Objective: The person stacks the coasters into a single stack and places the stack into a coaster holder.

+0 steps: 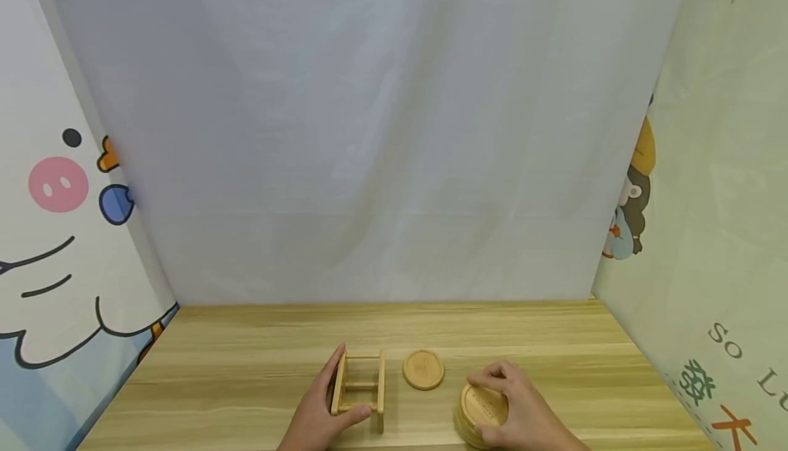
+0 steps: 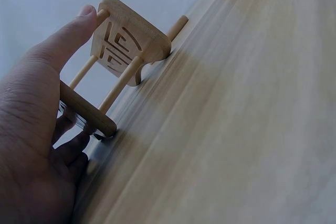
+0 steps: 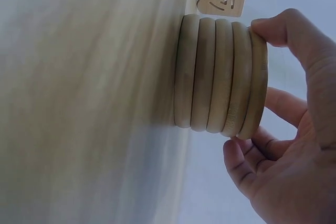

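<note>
Head view: left hand (image 1: 321, 406), partly spread, grasps a wooden rack (image 1: 381, 386) of two side panels joined by rods; right hand (image 1: 520, 406), fingers curved, grips the top disc (image 1: 485, 404) of a wooden stack (image 1: 464, 425); a single disc (image 1: 423, 369) lies flat on the tabletop (image 1: 246, 369) between rack and stack. Left wrist view: the thumb meets a rod; the far panel bears cut-out slots. Right wrist view: five stacked discs, the uppermost slightly tilted, its rim held between thumb and fingers.

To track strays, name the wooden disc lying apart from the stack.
The lone disc lying flat between the wooden rack and the stack; the other five are piled together, the right hand gripping the top disc.
</note>
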Demonstrator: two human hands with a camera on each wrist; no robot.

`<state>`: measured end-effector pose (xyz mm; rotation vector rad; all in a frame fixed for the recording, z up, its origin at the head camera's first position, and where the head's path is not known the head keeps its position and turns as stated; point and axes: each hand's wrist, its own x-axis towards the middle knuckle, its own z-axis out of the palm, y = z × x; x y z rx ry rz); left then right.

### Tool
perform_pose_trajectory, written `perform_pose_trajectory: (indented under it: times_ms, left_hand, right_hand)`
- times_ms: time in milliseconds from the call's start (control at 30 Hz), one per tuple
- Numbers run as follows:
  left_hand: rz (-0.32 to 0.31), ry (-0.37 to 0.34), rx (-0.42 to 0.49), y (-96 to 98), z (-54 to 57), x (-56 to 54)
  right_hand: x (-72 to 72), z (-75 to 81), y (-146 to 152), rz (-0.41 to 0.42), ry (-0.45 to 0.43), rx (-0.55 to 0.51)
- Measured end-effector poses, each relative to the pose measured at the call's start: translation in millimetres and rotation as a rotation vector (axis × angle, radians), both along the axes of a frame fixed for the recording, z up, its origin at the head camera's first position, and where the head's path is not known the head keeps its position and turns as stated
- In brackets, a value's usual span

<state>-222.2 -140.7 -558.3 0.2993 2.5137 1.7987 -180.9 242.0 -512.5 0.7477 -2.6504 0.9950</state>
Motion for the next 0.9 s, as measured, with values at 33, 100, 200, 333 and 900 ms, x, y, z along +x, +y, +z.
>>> perform_pose_trajectory:
  times_ms: [33,100,200,333,900]
  left_hand:
    - [0.0,0.001,0.0,0.1,-0.1,0.0]
    - [0.001,0.002,0.001,0.3,-0.2,0.1]
    - [0.001,0.005,0.0,0.5,0.4,0.5]
    - [-0.001,0.003,0.003,1.2,1.8,0.6]
    - [0.0,0.002,0.001,0.2,3.6,2.1]
  right_hand:
    - [0.1,0.3,0.3,0.001,-0.009,0.0]
    - [0.3,1.3,1.2,0.004,-0.025,0.0]
    - [0.7,2.6,1.9,0.01,-0.039,0.003]
    - [1.3,4.9,3.0,0.017,-0.048,0.01]
    - [0.6,5.4,5.2,0.045,-0.021,0.044]
